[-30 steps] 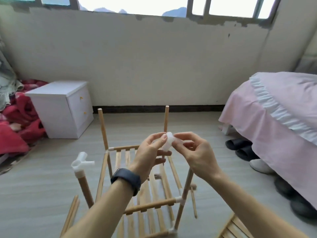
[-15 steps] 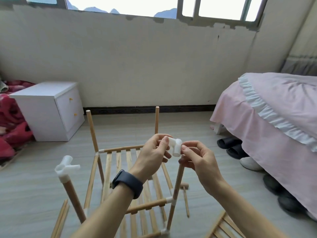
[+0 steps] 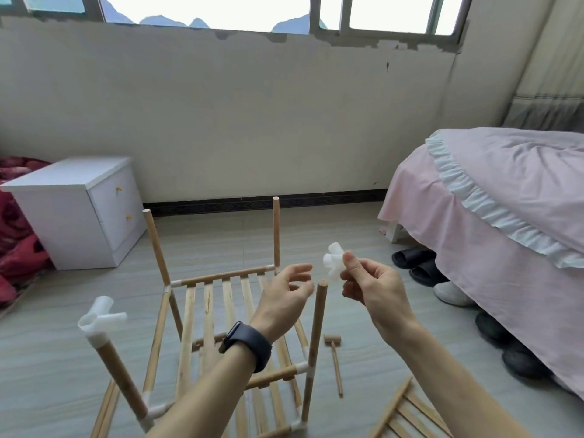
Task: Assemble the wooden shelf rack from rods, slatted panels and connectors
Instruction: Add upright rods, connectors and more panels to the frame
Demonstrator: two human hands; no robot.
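The rack is partly built. Four upright rods rise from a mounted slatted panel point(image 3: 221, 298), and a lower tier seems to sit beneath it. Of the rod tops, only the near left rod point(image 3: 116, 371) carries a fitted connector point(image 3: 101, 320). The near right rod point(image 3: 317, 336) and the two rods beyond it stand bare.

The right hand point(image 3: 376, 292) pinches a white connector point(image 3: 335, 262) just above and right of the near right rod's top, not touching it. The left hand point(image 3: 286, 298) hovers just left of that top, fingers loosely curled, holding nothing.

Three rods likely need capping. After that comes seating the loose panel point(image 3: 407, 412), which lies on the floor right of that rod's foot, past a small mallet point(image 3: 333, 346).
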